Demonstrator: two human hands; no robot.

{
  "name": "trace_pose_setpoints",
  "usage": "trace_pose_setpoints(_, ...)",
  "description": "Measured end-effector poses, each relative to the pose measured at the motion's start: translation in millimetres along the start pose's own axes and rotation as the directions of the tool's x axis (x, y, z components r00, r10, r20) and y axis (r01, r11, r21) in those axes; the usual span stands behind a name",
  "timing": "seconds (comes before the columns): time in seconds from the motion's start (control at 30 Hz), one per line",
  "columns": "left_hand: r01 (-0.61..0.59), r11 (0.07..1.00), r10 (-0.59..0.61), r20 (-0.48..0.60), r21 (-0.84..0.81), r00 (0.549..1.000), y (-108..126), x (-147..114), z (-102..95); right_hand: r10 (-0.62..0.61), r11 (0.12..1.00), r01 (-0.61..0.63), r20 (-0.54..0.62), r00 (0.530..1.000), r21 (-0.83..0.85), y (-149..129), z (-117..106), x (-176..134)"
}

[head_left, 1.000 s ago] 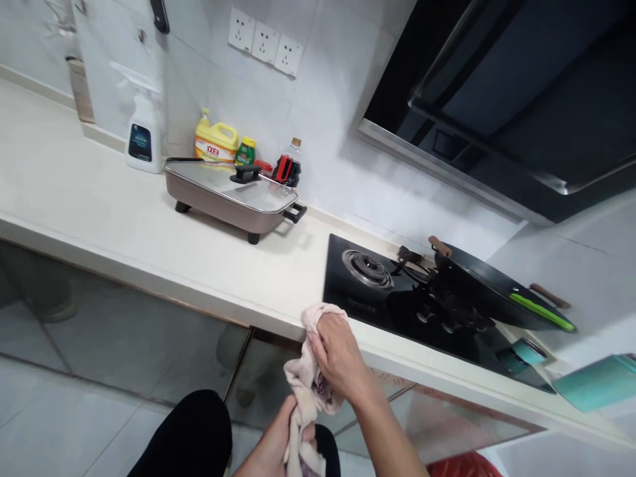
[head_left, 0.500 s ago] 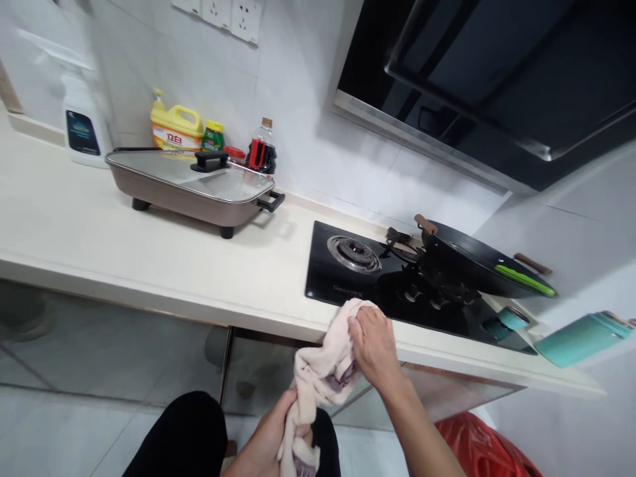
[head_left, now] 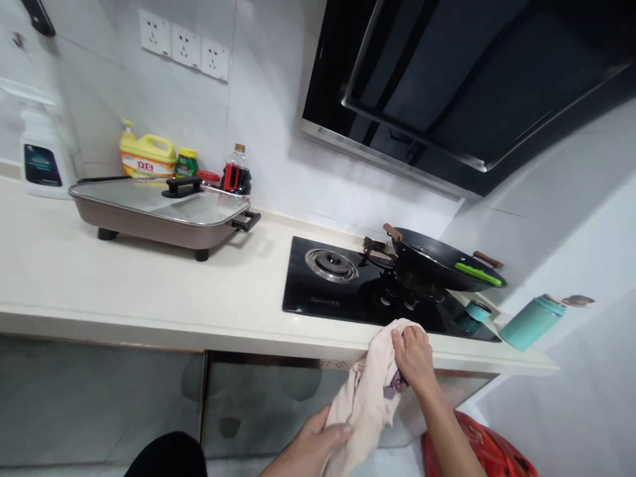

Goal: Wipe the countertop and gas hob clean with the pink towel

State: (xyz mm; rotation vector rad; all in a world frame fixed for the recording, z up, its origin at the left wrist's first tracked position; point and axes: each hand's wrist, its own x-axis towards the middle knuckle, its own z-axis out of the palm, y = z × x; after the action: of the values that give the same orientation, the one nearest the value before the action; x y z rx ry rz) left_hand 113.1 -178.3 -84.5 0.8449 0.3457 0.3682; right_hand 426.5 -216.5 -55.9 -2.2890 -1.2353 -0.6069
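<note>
A pale pink cloth (head_left: 365,391) with a purple patch hangs over the counter's front edge, below the black gas hob (head_left: 325,285). My right hand (head_left: 414,354) presses one bunched end of it at the counter edge, fingers curled over the fabric. Lower down, my left hand (head_left: 320,437) grips the hanging part, thumb on top. The cloth's bottom end runs out of the picture.
A black wok (head_left: 437,262) with a green-handled utensil sits on the hob's right burner. Right of it stand a small teal lid (head_left: 478,310) and a teal flask (head_left: 531,322). A lidded electric pan (head_left: 154,222) and several bottles stand at left. A red bag (head_left: 479,447) is below right.
Both hands and the cloth have moved right along the counter edge. The cloth between them now hangs straighter and more spread. The camera view has shifted too.
</note>
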Motion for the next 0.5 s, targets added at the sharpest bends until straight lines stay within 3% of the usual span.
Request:
trace_pose_setpoints(0.1, -0.096, 0.954, 0.070, 0.101, 0.284, 0.992, 31, 4, 3.5, 0.063, 0.996, -0.063, 0.005, 0.998, 0.057, 11, 2, 15)
trace_pose_setpoints(0.17, -0.163, 0.842, 0.091, 0.163, 0.515, 0.982, 60, 6, 11.7, 0.134, 0.986, -0.136, 0.027, 0.991, 0.092, 21, 0, 29)
trace_pose_setpoints(0.3, -0.312, 0.419, 0.155, 0.271, 0.853, 0.950, 107, 27, 37.4, 0.317, 0.933, -0.331, 0.112, 0.942, 0.143, 48, -14, 57)
trace_pose_setpoints(0.4, -0.355, 0.152, 0.278, 0.304, 0.923, 0.911, 123, 70, 52.9, 0.403, 0.890, -0.427, 0.163, 0.901, 0.162, 66, -25, 70)
trace_pose_setpoints(0.5, -0.341, -0.051, 0.363, 0.335, 0.939, 0.869, 127, 122, 61.9, 0.382, 0.888, -0.416, 0.190, 0.904, 0.197, 68, -31, 69)
